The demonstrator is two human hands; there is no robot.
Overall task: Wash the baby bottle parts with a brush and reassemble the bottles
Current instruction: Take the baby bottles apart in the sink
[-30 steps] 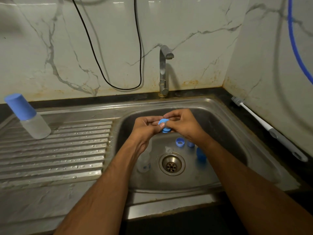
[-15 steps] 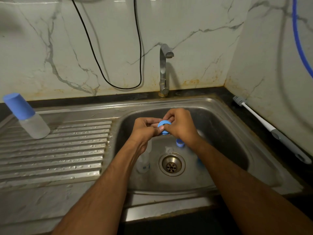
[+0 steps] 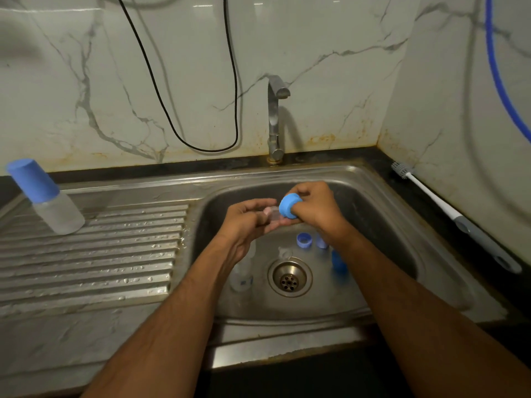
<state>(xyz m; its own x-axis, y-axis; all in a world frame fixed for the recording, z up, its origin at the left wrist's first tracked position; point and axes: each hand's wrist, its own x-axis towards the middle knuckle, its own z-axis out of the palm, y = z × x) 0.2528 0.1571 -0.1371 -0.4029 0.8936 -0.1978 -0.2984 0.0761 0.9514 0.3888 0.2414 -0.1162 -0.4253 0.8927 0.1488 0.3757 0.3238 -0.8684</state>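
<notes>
Head view. Over the steel sink point(image 3: 388, 202), my right hand point(image 3: 314, 209) curls its fingers round a blue collar ring point(image 3: 289, 205), its broad face turned toward the camera. My left hand point(image 3: 249, 218) meets it from the left, fingers bent round a small clear part point(image 3: 271, 212) that touches the ring; this part is too blurred to name with certainty. Both grips are closed on what they hold, directly below the tap point(image 3: 275, 119).

On the basin floor, just beyond the drain point(image 3: 289, 278), lies a second blue ring point(image 3: 304, 241); a pale blue piece point(image 3: 321, 242) stands beside it, and a darker blue cap point(image 3: 339, 264) sits to the right of the drain, partly hidden by my right forearm. A clear bottle body point(image 3: 242, 278) lies left of the drain, beneath my left wrist.

On the ribbed draining board point(image 3: 100, 254) at far left stands an assembled bottle point(image 3: 47, 196) with a blue cover, tilted in this wide lens. The bottle brush point(image 3: 454, 216) lies on the dark desk point(image 3: 425, 225) right of the sink, bristles toward the wall. A black cable point(image 3: 184, 139) loops down the marble wall; a blue hose point(image 3: 497, 73) runs at upper right.
</notes>
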